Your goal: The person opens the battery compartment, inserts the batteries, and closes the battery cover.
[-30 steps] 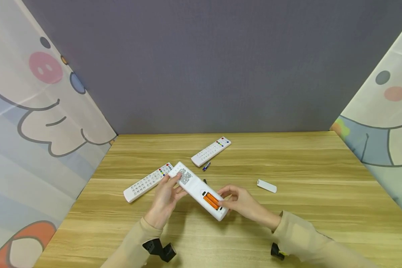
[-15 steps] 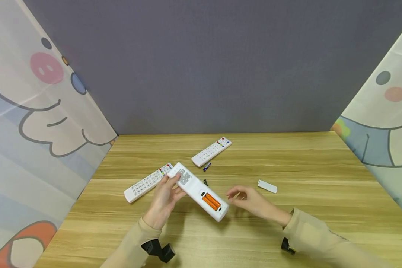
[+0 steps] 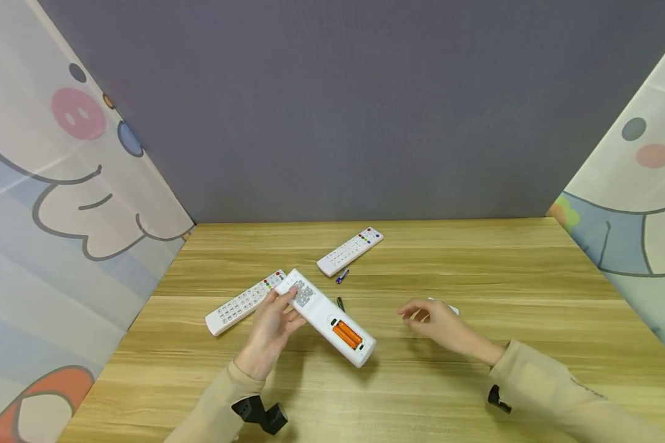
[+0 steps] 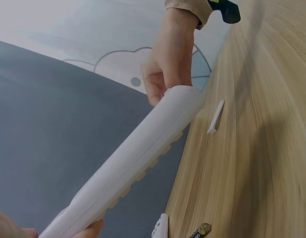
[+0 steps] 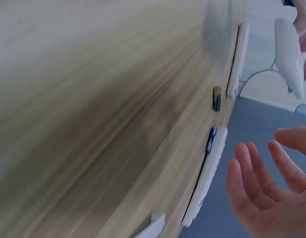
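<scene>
A white remote control (image 3: 324,314) is held by my left hand (image 3: 268,335), back side up, above the table. Two orange batteries (image 3: 347,334) lie in its uncovered compartment at the lower right end. In the left wrist view the remote's edge and rubber buttons show from the side. Empty, with loosely bent fingers, my right hand (image 3: 443,326) hovers over the table to the right of the remote. Just behind that hand lies the white battery cover (image 3: 453,309), partly hidden by it in the head view; the left wrist view shows the cover (image 4: 216,117) whole.
Two more white remotes lie buttons up, one at the left (image 3: 244,303) and one farther back (image 3: 349,251). A blue battery (image 3: 342,276) sits by the back remote. A dark battery (image 3: 340,304) lies just behind the held remote. A grey partition (image 3: 366,111) stands behind the table.
My right hand has left the batteries in the remote and moved right, to in front of the battery cover. The left hand keeps the remote in nearly the same place.
</scene>
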`<state>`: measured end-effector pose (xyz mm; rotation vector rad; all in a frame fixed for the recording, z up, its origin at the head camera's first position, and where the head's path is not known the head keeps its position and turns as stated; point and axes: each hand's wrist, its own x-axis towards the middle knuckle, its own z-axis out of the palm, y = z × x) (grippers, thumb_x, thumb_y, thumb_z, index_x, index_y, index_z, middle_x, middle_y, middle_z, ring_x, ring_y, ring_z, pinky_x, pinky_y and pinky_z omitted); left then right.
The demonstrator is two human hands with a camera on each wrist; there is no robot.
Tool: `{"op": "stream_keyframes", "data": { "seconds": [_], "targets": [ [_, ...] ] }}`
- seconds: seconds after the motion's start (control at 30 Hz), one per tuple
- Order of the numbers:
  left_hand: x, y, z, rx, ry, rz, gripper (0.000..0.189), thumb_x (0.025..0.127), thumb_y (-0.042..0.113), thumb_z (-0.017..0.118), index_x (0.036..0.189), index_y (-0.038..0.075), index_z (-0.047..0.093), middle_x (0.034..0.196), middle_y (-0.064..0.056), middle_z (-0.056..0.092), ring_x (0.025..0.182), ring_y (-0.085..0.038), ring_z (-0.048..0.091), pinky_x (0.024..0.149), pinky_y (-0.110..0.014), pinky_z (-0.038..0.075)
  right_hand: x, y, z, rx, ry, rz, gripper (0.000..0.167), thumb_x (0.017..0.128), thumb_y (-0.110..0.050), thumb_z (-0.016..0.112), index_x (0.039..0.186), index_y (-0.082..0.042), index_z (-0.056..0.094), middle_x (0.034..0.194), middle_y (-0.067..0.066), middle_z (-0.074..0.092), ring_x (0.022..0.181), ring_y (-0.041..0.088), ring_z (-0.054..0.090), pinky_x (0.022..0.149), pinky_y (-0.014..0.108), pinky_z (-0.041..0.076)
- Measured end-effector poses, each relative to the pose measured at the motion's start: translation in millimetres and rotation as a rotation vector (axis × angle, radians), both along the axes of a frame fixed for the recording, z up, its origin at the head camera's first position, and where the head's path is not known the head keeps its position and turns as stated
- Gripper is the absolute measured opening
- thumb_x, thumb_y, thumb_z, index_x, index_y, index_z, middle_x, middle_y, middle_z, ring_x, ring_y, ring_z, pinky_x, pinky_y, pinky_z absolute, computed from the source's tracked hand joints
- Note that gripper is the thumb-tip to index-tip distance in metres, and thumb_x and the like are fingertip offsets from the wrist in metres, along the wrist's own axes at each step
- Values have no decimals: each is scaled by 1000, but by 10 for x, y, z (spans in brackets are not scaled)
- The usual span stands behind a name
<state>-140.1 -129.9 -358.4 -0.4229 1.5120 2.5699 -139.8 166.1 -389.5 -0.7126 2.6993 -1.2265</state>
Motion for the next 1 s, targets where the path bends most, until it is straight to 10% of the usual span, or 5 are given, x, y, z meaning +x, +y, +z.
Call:
{"op": "stream_keyframes", "data": {
  "seconds": [0.7, 1.0],
  "targets": [
    [7, -42, -35, -44, -24, 1, 23, 91, 7, 43, 114, 4, 44, 91, -4, 55, 78, -20, 60, 77, -37, 52, -139, 354, -81, 104, 183, -78, 18, 76, 1, 60, 94, 3, 61, 88, 13, 61, 73, 20, 55, 59, 28, 48],
    [6, -57, -38, -22, -14, 3, 25, 91, 6, 43, 116, 3, 40, 90, -3, 57, 80, -20, 61, 77, -40, 51, -219, 440, -136, 181, 78, -129, 27, 78, -4, 63, 104, 4, 58, 96, 16, 58, 83, 28, 55, 61, 29, 49]
  ]
}}
